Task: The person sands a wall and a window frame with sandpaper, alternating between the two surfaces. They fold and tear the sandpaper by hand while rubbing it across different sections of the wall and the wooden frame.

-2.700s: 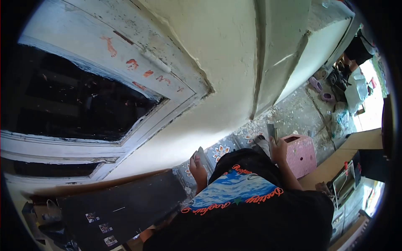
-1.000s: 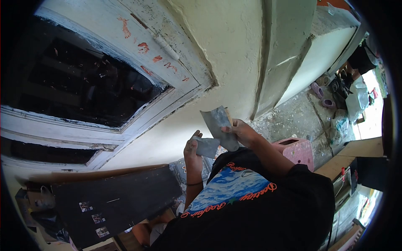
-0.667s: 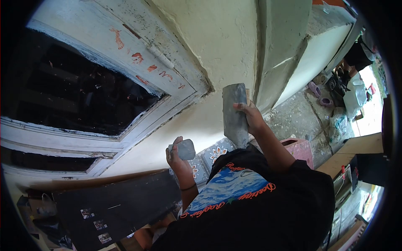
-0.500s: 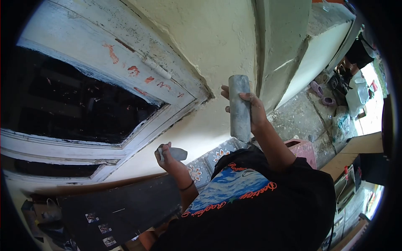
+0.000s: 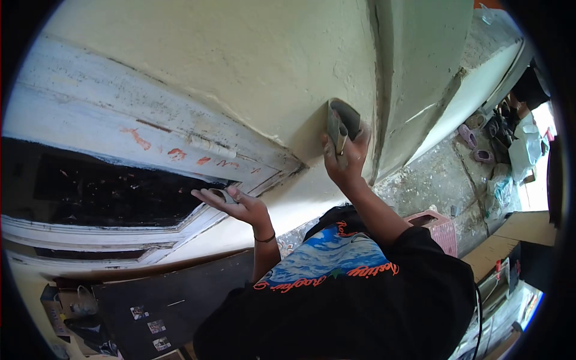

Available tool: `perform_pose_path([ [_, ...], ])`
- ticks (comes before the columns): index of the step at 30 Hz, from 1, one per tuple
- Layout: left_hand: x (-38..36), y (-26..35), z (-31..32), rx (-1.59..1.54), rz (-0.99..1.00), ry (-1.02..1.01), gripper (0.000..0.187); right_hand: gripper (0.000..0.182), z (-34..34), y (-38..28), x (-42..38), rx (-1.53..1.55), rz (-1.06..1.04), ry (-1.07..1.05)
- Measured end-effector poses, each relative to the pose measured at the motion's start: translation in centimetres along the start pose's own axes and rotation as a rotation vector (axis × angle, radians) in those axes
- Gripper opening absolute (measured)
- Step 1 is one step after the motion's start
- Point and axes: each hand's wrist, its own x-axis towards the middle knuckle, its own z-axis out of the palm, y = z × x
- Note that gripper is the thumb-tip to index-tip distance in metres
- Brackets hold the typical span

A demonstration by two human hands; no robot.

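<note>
My right hand [image 5: 348, 157] is raised at the wall [image 5: 300, 72], with its fingers closed around a folded grey sheet [image 5: 346, 115] that looks like sandpaper. The sheet's upper edge is close to or against the cream wall. Lower on the left, my left hand [image 5: 231, 203] has its fingers stretched out, palm up. A small curled grey piece [image 5: 223, 195] lies in it beside the thumb, in front of the white window frame [image 5: 180, 153].
A dark board [image 5: 198, 288] lies at lower left near cardboard boxes. On the right are a pink plastic container [image 5: 441, 231], lilac shoes [image 5: 467, 137], plastic bags [image 5: 525, 144] and a cardboard box [image 5: 504, 240]. A rounded wall edge runs down right of my right hand.
The grey sheet in my right hand has gone from a smooth tube to a folded shape, nearer the wall. My left hand has moved up and left, its fingers now stretched out. The view has shifted.
</note>
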Motion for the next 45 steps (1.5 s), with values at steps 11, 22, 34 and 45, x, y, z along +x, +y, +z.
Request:
perform_pose_path([
  [11,-0.8,-2.8,3.2,0.4,0.315,0.112,0.05,0.054,-0.3,0.1,2.7,0.046,-0.122,-0.124],
  [22,-0.8,-2.9,3.1,0.403,0.329,0.106,0.05,0.026,-0.5,-0.3,3.0,0.223,-0.162,-0.058],
  [34,-0.7,-2.8,3.6,0.369,0.298,0.115,0.05,0.022,-0.9,-0.3,3.8,0.207,-0.146,-0.088],
  [45,-0.8,-2.7,3.2,0.357,0.273,0.086,0.049,0.021,-1.5,-0.5,4.1,0.136,-0.127,-0.115],
])
